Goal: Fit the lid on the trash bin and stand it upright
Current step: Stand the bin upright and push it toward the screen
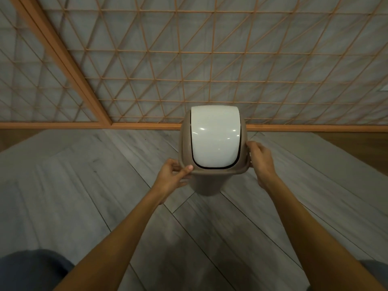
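A taupe trash bin stands upright on the grey plank floor, seen from above. Its lid sits on top, a taupe frame around a glossy white swing flap. My left hand pinches the lid's front left rim, thumb on top. At the right rim, my right hand holds the lid's edge with fingers curled over it. Most of the bin's body is hidden under the lid.
Right behind the bin rises a wall panel with an orange lattice, on an orange base rail. Grey plank floor spreads on all sides. My knees show at the bottom corners.
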A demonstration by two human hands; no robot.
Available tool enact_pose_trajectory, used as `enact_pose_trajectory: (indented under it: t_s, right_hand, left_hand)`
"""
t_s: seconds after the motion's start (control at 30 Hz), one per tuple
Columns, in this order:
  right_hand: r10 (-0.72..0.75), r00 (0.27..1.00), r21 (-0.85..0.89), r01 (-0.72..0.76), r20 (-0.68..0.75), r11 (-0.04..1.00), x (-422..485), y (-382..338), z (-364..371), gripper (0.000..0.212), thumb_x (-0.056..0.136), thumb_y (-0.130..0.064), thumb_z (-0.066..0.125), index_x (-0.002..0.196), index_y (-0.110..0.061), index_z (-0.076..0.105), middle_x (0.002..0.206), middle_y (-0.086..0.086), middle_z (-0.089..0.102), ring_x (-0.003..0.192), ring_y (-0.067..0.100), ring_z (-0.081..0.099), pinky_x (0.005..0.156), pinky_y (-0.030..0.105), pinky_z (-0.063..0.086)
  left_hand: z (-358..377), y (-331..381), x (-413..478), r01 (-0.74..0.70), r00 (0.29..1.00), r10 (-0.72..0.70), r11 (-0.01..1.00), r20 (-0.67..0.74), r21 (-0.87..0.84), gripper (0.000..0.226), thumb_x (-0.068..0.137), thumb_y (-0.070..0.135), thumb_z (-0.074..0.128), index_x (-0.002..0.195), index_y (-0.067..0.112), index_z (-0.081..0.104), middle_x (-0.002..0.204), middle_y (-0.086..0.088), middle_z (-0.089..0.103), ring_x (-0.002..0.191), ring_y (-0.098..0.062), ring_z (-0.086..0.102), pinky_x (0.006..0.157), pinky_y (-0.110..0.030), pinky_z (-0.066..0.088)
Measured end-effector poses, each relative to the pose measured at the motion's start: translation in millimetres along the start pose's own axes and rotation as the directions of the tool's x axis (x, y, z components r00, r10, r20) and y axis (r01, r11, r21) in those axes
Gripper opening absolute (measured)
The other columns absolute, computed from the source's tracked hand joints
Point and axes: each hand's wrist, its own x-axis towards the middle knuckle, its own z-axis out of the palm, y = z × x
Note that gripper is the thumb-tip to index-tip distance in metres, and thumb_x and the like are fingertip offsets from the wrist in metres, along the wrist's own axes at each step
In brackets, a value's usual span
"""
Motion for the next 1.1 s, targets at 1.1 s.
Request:
enact_pose_trajectory:
  t_s: [1.1]
  right_hand:
    - [-0.274, 0.908, -0.469, 0.401, 0.317, 0.787, 40, 6, -7, 0.086, 0.079, -0.018, 0.074, 0.147, -0.015, 0.02, 0.139, 0.011, 0.051, 0.104, 0.024, 0.054, 0.081, 0.025, 0.036]
  left_hand:
    - [21, 41, 68, -0.294, 0.954, 0.273, 0.784, 0.121, 0.547, 0.078, 0.084, 0.024, 0.07, 0.147, 0.015, 0.026, 0.143, -0.008, 0.047, 0.118, -0.021, 0.052, 0.101, -0.031, 0.041]
